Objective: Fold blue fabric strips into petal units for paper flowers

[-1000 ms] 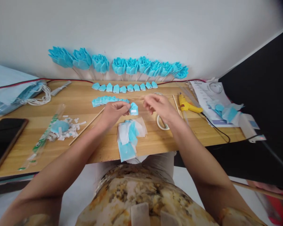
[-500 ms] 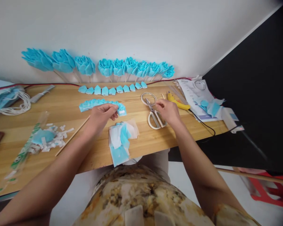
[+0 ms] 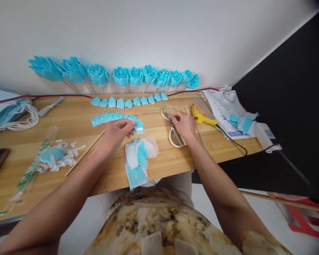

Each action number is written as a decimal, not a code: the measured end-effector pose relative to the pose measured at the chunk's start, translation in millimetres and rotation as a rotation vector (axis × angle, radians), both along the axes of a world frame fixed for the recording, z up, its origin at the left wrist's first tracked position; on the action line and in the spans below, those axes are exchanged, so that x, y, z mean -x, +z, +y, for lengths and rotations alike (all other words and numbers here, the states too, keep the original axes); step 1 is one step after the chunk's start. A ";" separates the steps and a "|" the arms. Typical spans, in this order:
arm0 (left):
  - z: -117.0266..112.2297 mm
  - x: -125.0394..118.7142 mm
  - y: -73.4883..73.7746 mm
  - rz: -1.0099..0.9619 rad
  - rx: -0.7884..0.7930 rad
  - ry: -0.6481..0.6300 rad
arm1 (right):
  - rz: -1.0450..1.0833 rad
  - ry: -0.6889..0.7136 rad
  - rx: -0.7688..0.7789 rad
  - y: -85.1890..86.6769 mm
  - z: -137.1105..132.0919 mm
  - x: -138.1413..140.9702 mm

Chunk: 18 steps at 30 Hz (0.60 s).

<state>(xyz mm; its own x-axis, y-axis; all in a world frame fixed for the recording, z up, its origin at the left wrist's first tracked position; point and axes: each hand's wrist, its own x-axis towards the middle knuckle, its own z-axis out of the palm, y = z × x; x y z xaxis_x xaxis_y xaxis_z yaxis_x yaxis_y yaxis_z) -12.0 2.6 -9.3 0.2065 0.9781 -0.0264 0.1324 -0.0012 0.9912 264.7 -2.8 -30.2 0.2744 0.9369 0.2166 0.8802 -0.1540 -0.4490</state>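
My left hand (image 3: 118, 132) is closed, thumb and forefinger pinched at the right end of a row of folded light-blue petals (image 3: 110, 117). What lies between those fingertips I cannot make out. A small white strip shows on the end petal (image 3: 139, 127) beside them. My right hand (image 3: 184, 124) is also closed in a pinch, over the white-handled scissors (image 3: 175, 139), covering part of them; anything in its fingers is hidden. Between the hands and nearer me lies a loose pile of blue and white fabric scraps (image 3: 137, 161).
Blue fabric flowers (image 3: 149, 75) on sticks lean against the wall, behind a row of blue petals (image 3: 120, 103). A yellow glue gun (image 3: 206, 120) and papers (image 3: 220, 106) are at right. To the left lie a wooden stick (image 3: 85, 153), white clippings (image 3: 69, 156) and white cords (image 3: 26, 118).
My right hand has moved left, further over the scissors, uncovering more of the glue gun. My left hand stays by the end petal. The whole view has shifted slightly.
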 end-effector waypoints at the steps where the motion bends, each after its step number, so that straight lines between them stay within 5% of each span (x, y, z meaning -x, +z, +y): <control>1: 0.0 -0.3 0.0 0.003 0.004 0.000 | -0.002 -0.012 -0.004 -2.0 0.4 0.6; 11: 0.3 -2.9 0.8 -0.001 0.037 -0.018 | 0.091 -0.041 -0.121 -16.2 2.6 -1.7; 15: -0.3 -1.8 -0.5 0.001 0.027 -0.041 | 0.377 0.067 -0.259 -1.0 -10.3 18.3; 18: -2.0 -1.5 0.9 0.006 0.006 -0.050 | 0.686 0.215 -0.164 18.7 -21.6 40.3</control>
<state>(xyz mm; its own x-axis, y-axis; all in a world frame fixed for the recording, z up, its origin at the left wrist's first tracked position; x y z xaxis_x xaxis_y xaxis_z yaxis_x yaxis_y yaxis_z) -10.5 0.6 -8.4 0.2545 0.9665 -0.0339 0.1387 -0.0018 0.9903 224.4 -24.3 -11.5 0.2127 0.9556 0.2041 0.3966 0.1065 -0.9118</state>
